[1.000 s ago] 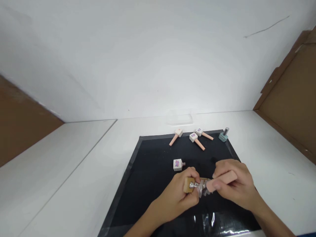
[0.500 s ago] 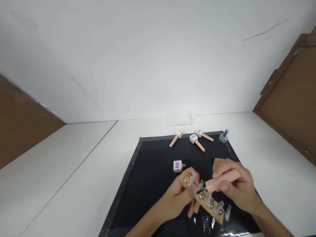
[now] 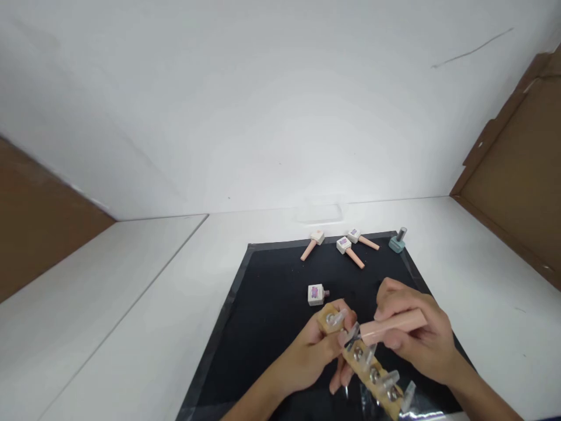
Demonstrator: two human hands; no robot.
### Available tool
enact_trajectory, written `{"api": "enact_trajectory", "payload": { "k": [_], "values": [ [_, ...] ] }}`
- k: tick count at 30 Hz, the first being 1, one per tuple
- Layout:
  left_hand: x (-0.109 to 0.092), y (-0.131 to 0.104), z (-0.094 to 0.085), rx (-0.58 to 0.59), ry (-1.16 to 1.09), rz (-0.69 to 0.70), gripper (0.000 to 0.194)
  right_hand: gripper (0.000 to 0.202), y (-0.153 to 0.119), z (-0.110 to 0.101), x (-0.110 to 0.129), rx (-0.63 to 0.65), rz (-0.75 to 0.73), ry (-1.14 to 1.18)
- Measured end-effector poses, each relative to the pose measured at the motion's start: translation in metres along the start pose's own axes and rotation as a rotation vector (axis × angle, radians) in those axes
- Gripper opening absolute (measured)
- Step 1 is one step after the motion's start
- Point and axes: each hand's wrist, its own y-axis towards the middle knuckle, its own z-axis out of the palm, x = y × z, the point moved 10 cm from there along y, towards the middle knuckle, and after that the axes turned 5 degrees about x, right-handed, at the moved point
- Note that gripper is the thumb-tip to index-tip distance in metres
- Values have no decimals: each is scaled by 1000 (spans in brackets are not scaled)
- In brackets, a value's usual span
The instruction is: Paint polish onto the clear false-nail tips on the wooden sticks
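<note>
My left hand (image 3: 322, 345) is closed around the upper part of a tan nail-tip stand (image 3: 366, 367), a strip with round metal studs. Several clear false nail tips (image 3: 388, 381) stick up from it at a slant. Between the fingers of my right hand (image 3: 421, 333) is the pink cap of a nail polish brush (image 3: 394, 326). Its dark bristles reach a clear nail tip (image 3: 352, 334) beside my left thumb; whether they touch it I cannot tell. An uncapped white polish bottle (image 3: 315, 294) lies on its side just beyond my left hand.
On the black mat (image 3: 263, 292) lie white bottles with pink caps, among them one at the left (image 3: 317, 237) and one in the middle (image 3: 344, 245). A teal bottle (image 3: 397, 243) stands at the far right corner. Behind is a clear tray (image 3: 319, 214); cardboard (image 3: 517, 140) walls the right side.
The brush in my right hand has shifted slightly left and tilted flatter, its bristles closer to the nail tip. The lower end of the stand has swung slightly down. The bottles stay put.
</note>
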Motion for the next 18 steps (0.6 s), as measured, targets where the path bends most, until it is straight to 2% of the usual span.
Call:
{"api": "enact_trajectory", "payload": {
  "k": [3,5,8,10,15,18],
  "values": [
    [2,0,-1,7,-25,15,24,13,-5,-9,0,-77,5,-78],
    [1,0,-2,1,-27,19,23,11,-6,-11,-1,-103,2,-50],
    [0,0,-2,-16,-26,-2,24,19,-4,-3,0,-32,3,22],
    [0,0,-2,-23,-28,-8,24,22,-1,1,2,3,2,-10],
    [1,0,-2,-1,-58,9,22,14,-4,-9,3,-103,-13,-95],
    [5,1,-3,-16,-134,-15,23,19,-4,-4,3,-54,-13,-18]
  ]
}}
